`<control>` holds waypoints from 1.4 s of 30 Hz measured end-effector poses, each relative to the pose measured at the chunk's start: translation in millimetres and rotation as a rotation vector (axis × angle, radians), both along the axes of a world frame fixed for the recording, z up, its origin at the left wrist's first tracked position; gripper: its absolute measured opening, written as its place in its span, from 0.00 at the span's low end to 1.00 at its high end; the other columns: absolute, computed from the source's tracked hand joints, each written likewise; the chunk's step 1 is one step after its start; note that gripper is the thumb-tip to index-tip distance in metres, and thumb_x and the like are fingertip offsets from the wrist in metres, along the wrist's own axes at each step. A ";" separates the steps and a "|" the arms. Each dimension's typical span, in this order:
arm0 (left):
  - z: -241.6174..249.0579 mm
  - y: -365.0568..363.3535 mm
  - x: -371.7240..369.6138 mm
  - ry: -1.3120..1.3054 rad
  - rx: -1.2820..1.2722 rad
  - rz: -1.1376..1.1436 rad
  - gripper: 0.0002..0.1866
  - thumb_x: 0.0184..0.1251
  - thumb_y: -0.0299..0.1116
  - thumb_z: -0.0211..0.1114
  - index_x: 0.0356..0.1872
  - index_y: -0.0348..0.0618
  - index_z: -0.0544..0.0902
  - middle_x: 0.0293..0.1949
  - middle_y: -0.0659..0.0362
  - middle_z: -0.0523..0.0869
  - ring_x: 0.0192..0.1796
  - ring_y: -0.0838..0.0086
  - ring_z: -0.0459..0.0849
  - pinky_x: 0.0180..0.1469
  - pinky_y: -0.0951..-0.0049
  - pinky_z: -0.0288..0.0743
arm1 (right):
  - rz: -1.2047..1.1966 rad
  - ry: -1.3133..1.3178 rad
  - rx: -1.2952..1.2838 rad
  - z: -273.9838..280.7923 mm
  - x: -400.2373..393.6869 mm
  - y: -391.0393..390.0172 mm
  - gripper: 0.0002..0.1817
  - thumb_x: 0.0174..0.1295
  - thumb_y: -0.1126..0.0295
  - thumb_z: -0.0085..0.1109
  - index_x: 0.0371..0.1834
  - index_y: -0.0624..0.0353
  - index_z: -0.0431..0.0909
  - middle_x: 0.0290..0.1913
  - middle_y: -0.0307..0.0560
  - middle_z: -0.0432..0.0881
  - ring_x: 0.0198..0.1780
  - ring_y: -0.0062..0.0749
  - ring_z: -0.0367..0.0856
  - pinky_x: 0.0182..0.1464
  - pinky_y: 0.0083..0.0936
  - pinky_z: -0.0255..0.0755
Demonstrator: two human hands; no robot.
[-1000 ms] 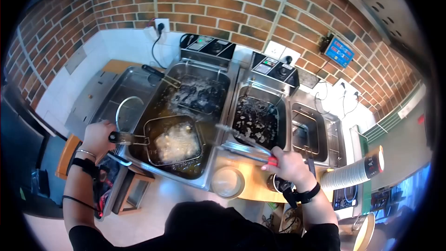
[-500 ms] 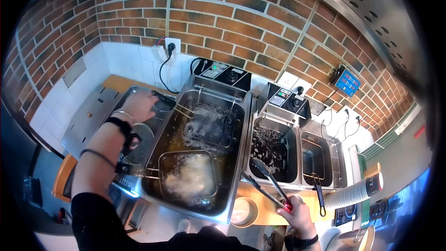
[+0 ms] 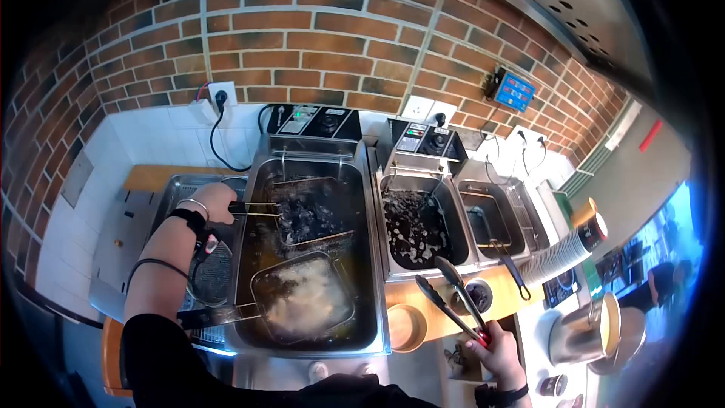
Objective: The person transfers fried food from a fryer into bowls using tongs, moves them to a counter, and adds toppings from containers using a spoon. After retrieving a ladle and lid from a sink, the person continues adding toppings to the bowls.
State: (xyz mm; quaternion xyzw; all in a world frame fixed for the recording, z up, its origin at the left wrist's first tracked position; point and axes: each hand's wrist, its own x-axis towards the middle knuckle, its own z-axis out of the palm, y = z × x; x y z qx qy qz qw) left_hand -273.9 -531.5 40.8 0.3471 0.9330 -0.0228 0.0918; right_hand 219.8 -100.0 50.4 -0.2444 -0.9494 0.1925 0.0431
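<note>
Fingers of the left hand (image 3: 215, 202) wrap the rear fry basket's handle (image 3: 245, 209) over the big fryer (image 3: 308, 253). Right of that fryer, the right hand (image 3: 495, 347) grips open tongs (image 3: 447, 295).

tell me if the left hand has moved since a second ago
Yes. The left hand went from the front basket's handle to the rear basket's handle, toward the brick wall.

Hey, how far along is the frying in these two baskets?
Done: both baskets sit in the big fryer; the near basket holds pale, bubbling food. In hand: the left hand grips the handle of the far basket, whose contents look dark; the right hand holds tongs over the counter. Left: nothing is lifted out yet.
</note>
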 end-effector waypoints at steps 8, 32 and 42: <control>61.8 -15.2 49.1 0.205 0.008 0.041 0.18 0.40 0.41 0.71 0.32 0.40 0.85 0.31 0.49 0.86 0.37 0.54 0.85 0.43 0.59 0.78 | -0.030 0.086 -0.084 10.2 10.8 -15.4 0.28 0.48 0.48 0.73 0.34 0.61 0.73 0.24 0.51 0.81 0.29 0.49 0.83 0.33 0.35 0.76; 62.7 103.4 264.8 -1.085 1.483 0.674 0.08 0.64 0.21 0.60 0.39 0.42 0.71 0.28 0.63 0.75 0.22 0.83 0.71 0.20 0.82 0.64 | 0.030 0.275 -0.111 -3.9 66.0 51.2 0.27 0.49 0.47 0.72 0.33 0.60 0.72 0.25 0.54 0.80 0.29 0.51 0.81 0.32 0.36 0.75; 42.5 186.3 268.1 -0.884 1.704 0.784 0.05 0.64 0.23 0.61 0.36 0.43 0.73 0.21 0.66 0.73 0.20 0.84 0.70 0.19 0.82 0.64 | 0.089 0.177 -0.242 -15.2 88.3 192.8 0.29 0.49 0.47 0.72 0.38 0.61 0.75 0.24 0.50 0.79 0.27 0.45 0.82 0.32 0.32 0.76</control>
